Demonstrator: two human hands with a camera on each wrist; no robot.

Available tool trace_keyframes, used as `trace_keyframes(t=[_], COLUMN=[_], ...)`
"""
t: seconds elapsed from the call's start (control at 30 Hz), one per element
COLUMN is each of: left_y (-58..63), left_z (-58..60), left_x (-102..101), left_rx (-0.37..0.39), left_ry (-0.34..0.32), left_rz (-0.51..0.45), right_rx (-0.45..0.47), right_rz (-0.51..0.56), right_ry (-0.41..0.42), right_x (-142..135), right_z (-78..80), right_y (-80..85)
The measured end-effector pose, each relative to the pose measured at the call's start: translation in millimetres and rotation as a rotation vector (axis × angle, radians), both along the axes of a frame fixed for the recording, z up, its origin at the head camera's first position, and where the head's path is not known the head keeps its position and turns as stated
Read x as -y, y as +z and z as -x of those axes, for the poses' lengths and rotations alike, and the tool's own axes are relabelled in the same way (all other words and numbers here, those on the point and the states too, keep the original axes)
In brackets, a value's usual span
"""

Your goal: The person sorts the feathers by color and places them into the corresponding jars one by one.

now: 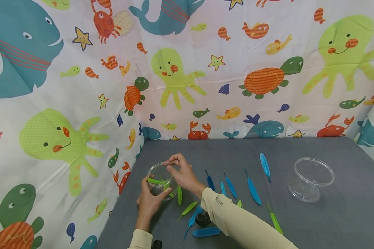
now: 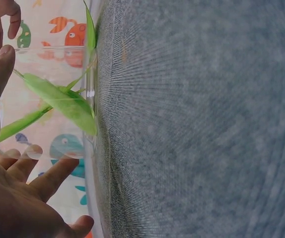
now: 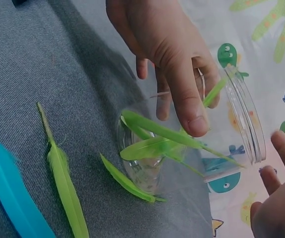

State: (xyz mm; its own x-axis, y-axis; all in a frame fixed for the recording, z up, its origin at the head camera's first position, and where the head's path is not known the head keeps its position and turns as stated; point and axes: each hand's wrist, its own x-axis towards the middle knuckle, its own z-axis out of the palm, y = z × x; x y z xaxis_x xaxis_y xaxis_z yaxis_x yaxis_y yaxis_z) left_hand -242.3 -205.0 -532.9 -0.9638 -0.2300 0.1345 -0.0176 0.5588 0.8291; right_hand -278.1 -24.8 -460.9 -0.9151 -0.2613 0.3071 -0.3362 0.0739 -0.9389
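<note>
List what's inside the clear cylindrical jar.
Inside the clear cylindrical jar, slender green feathers lie crossed. In the right wrist view, the left hand covers part of the jar's inside, and the feathers overlap, so their exact number cannot be seen.

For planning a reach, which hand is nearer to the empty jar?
Right. The right hand is left of the empty jar, at the top of the feather jar; the left hand, farther left, grips that jar.
</note>
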Motion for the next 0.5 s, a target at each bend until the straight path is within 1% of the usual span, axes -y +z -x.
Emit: trace_keyframes(t=[0.03,0.13,0.23,0.33,0.4,0.5], left_y=[0.1,0.4,0.5,0.6,0.2,0.0], left_z=[-0.1,0.2,0.5,1.0,1.5,1.5], left_x=[-0.1,-0.2,-0.2,-0.5,-0.6,-1.1], left_rx=[0.001,0.008,0.017,0.023,0.025,0.025], left_ry=[0.001,0.003,0.006,0.008,0.010,0.013], left_rz=[0.000,0.002,0.004,0.001,0.002,0.000], right_rx=[-0.011,-0.033,-0.026,-0.040,-0.055,-0.073], right_rz=[0.002,0.006,0.003,-0.004,-0.020,-0.074], right_ry=[-0.020,-0.076,-0.103,-0.135,-0.170,-0.233], right_x=[0.1,-1.4,-2.9,-3.6,-3.7,-4.3], right_z=[4.0,5.8,6.8,7.5,8.3,8.0], right_y=[-5.6,-6.6,-8.5,-10.8,-12.7,-14.9])
